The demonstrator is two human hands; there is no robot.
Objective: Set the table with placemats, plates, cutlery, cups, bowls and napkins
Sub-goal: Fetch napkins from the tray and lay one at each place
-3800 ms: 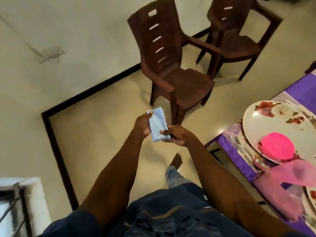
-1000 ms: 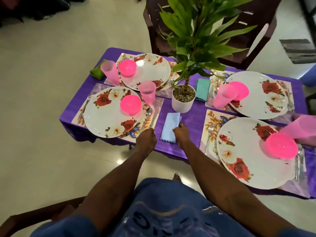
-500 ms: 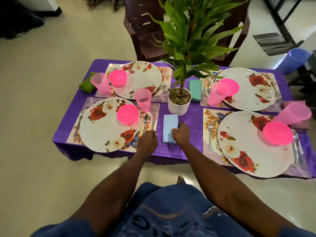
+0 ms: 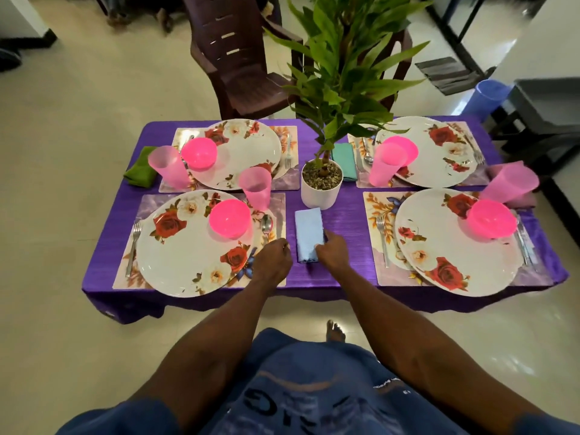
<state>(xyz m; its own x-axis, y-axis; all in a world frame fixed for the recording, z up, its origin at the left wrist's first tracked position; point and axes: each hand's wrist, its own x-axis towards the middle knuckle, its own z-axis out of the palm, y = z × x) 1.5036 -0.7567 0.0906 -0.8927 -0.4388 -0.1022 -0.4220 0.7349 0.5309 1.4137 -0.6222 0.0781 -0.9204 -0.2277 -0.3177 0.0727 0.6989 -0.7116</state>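
Beside the near-left plate (image 4: 201,243), right hand (image 4: 332,251) pinches the blue napkin (image 4: 309,230), lengthwise toward the plant pot (image 4: 320,189).

Right hand (image 4: 332,250) touches blue napkin (image 4: 309,231)

Home dining area: low table (image 4: 345,221) with purple cloth, four floral plate (image 4: 194,246) settings, potted plant (image 4: 321,186), plastic chairs (image 4: 241,67), tiled floor (image 4: 62,105).

A potted plant (image 4: 321,183) stands in the middle of the table (image 4: 345,221). A folded napkin (image 4: 309,233) lies just in front of it, between two near placemats. Each of the four placemats holds a plate with a bowl on it.
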